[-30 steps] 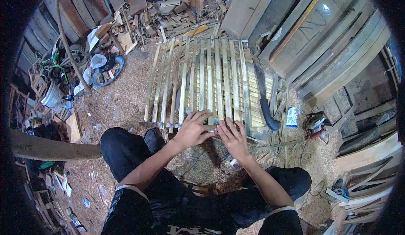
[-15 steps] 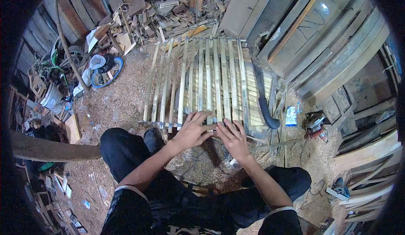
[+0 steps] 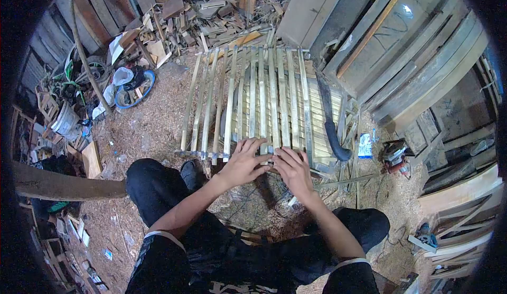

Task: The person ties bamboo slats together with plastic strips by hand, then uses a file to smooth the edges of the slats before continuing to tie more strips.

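A row of long, narrow wooden slats (image 3: 231, 98) lies side by side before me, their ends along crosswise strips. At the near edge, my left hand (image 3: 244, 163) has its thumb and fingers bent about a slat end (image 3: 270, 149). My right hand (image 3: 291, 168) is just right of it, fingertips closed on the same end and almost meeting the left ones. The fingers partly hide what lies beneath them. More pale slats (image 3: 319, 119) are stacked under the row on its right. A dark, curved bar (image 3: 328, 122) lies along that side.
A power tool (image 3: 396, 159) sits on the ground at right, near a blue-and-white packet (image 3: 365, 145). Boards (image 3: 422, 77) lean on the right. Wood scraps (image 3: 211, 27) are heaped at the back. A blue basin (image 3: 135, 97) and a wooden beam (image 3: 68, 183) are on the left.
Both hands stay at the same slat end, with their fingers shifting slightly and a bit more of the end showing between them. The slats look almost unmoved.
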Available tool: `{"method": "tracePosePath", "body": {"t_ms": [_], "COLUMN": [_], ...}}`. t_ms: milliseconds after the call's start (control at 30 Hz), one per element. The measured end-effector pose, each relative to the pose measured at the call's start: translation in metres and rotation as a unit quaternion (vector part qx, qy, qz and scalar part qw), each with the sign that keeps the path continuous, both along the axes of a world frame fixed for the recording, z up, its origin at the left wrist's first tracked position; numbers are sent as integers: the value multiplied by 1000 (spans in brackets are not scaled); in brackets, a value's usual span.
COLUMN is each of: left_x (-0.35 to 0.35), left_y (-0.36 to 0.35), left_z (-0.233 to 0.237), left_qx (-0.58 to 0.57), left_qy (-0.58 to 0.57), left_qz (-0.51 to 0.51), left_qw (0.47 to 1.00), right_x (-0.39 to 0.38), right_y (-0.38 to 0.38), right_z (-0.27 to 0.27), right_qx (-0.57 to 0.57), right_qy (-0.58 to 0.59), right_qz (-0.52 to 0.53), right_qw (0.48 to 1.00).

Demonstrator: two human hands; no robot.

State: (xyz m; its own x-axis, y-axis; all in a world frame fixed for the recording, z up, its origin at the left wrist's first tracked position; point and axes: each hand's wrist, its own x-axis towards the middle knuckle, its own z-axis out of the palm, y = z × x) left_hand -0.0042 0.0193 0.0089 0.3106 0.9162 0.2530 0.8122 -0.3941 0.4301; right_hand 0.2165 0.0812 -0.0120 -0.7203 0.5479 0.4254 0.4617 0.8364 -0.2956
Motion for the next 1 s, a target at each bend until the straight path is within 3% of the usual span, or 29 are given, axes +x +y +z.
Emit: {"method": "tracePosePath", "body": {"t_ms": [167,1000], "left_x": [7,15], "left_y": [2,6], "left_z": [0,-12], "left_qx": [5,1], "left_qy": [-24,-37], "left_qz": [31,12], "left_qw": [999,999], "right_x": [6,2], "right_y": [6,2], "right_z": [15,21], "right_qx": [-124,-108], "right_qy": [36,-2], "right_qz": [-34,-36], "right_qw": [991,994]}}
